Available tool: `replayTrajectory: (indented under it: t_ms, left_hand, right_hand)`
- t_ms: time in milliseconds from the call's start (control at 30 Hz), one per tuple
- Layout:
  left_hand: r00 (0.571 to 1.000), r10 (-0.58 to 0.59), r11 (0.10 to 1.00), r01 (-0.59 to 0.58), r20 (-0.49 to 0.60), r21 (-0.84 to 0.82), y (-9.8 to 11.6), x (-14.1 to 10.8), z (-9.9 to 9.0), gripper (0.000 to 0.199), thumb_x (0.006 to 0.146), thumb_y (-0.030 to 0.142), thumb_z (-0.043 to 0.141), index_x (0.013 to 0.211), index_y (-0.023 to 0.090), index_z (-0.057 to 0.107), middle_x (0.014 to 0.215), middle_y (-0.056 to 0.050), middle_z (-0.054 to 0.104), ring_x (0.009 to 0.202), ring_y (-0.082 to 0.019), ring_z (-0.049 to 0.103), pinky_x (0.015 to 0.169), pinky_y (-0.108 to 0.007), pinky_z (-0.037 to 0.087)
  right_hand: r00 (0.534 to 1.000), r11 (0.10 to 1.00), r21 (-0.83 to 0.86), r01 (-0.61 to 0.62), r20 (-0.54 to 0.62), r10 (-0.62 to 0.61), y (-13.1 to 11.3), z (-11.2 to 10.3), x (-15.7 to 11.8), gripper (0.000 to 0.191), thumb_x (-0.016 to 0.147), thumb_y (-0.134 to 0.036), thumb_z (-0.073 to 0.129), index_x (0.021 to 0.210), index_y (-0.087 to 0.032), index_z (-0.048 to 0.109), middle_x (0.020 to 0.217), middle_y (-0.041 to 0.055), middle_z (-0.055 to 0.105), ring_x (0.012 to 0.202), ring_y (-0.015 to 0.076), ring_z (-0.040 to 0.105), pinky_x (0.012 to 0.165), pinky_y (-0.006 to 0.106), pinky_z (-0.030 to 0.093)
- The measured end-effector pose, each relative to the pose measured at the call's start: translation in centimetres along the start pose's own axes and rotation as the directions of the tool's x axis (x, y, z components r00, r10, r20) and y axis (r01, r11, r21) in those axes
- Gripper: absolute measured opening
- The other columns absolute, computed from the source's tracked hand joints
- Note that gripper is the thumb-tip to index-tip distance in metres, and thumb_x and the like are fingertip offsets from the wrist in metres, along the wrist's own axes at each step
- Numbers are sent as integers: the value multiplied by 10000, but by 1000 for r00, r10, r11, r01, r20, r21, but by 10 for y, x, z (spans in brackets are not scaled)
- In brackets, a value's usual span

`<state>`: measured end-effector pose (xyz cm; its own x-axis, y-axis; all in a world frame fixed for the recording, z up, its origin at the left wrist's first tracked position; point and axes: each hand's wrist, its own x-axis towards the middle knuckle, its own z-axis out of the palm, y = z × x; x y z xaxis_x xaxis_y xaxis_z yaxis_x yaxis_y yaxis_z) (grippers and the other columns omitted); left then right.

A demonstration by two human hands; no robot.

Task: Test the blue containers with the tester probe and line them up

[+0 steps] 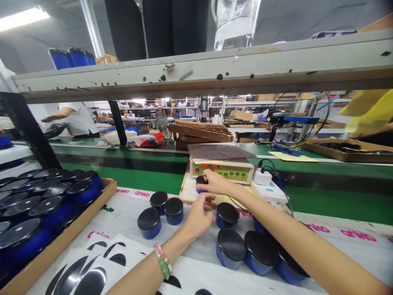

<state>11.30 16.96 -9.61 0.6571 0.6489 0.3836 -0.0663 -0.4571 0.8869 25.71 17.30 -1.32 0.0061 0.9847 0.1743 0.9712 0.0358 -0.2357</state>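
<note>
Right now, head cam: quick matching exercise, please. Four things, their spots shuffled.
Things:
1. right hand
2. left hand
3. beaded bracelet
4. shallow brown tray

Spots:
A. on the left wrist
B. far left, holding rows of black-lidded blue canisters
C. on a canister lid in front of the red-lit tester
D. above the white mat, beside loose canisters

Pairs: 1C, 2D, 3A, 4B

Pink "anko" lettering (357,234), repeated along the white printed sheet (334,246) on the desk, at right of frame and near centre-left; markings on the yellow-green tester panel (222,171) too small to read.
</note>
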Motion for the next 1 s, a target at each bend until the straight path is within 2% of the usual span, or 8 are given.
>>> replayTrajectory:
  t_ms: [100, 200, 367, 567, 700, 800, 900, 1000]
  left_hand:
    - [961, -49, 998, 58, -272, 26, -1, 2, -4, 475, 704, 46, 464, 1146, 202, 383, 1252, -108, 421, 1176, -214, 460, 963, -393, 428]
    - [928, -73, 997, 77, -366, -4, 5, 5, -6, 662, 743, 184, 594, 1296, 203, 232, 1395, -143, 267, 1289, -238, 346, 998, -378, 404]
    - [987, 87, 995, -93, -134, -44, 42, 8, -7, 586, 724, 221, 675, 1253, 239, 425, 1220, -36, 567, 1150, -211, 526, 998, -355, 407]
    - [967, 254, 953, -246, -24, 177, 110, -6, -11, 533, 710, 168, 698, 1198, 267, 510, 1078, 6, 647, 990, -192, 608, 877, -296, 469]
    - [942, 336, 891, -327, 26, 314, 132, -5, -2, 524, 709, 152, 691, 1192, 230, 504, 1075, -25, 646, 982, -204, 609, 874, -319, 476]
    - [913, 406, 809, -378, 36, 450, 144, 8, -6, 593, 698, 177, 704, 1245, 164, 475, 1153, -91, 622, 1063, -231, 585, 926, -346, 457]
    - [906, 406, 806, -295, -117, 513, 163, 3, -30, 710, 663, 308, 756, 1281, 128, 456, 1226, -129, 576, 1152, -253, 533, 990, -360, 415]
    - [936, 171, 933, -53, -307, 357, 177, -47, -55, 632, 641, 372, 760, 1205, 199, 534, 1152, -70, 623, 1079, -241, 584, 944, -339, 457]
  right_hand:
    - [999, 998, 54, 40, 8, -41, -3, 4, 7, 254, 866, -403, 557, 906, -153, 554, 831, 1, 561, 684, 120, 531, 648, 291, 451]
    - [997, 989, 124, 81, -18, -79, -8, -7, -11, 190, 827, -350, 572, 833, -173, 501, 751, -24, 525, 656, 118, 493, 623, 263, 410]
    - [992, 974, 196, 116, -69, -105, -25, -34, -62, 182, 787, -337, 539, 744, -214, 411, 694, -43, 477, 628, 125, 431, 574, 249, 337]
    - [974, 954, 283, 99, -223, -35, -44, -62, -106, 208, 804, -351, 491, 952, -205, 496, 688, -46, 427, 621, 133, 402, 562, 252, 327]
    - [940, 929, 343, 138, -340, -14, -47, -77, -123, 246, 796, -351, 523, 1000, -214, 513, 704, -39, 454, 617, 135, 440, 556, 251, 360]
    - [924, 919, 346, 190, -379, -48, -37, -92, -133, 246, 824, -425, 528, 952, -221, 483, 904, 23, 533, 790, 174, 539, 588, 257, 420]
    - [870, 974, 182, 138, -492, -31, -11, -109, -155, 290, 866, -491, 458, 746, -229, 425, 1148, 86, 513, 1005, 219, 529, 696, 301, 444]
    - [877, 992, 17, -125, -466, 118, 36, -113, -192, 297, 905, -485, 371, 759, -255, 487, 1046, 62, 596, 837, 190, 579, 756, 360, 416]
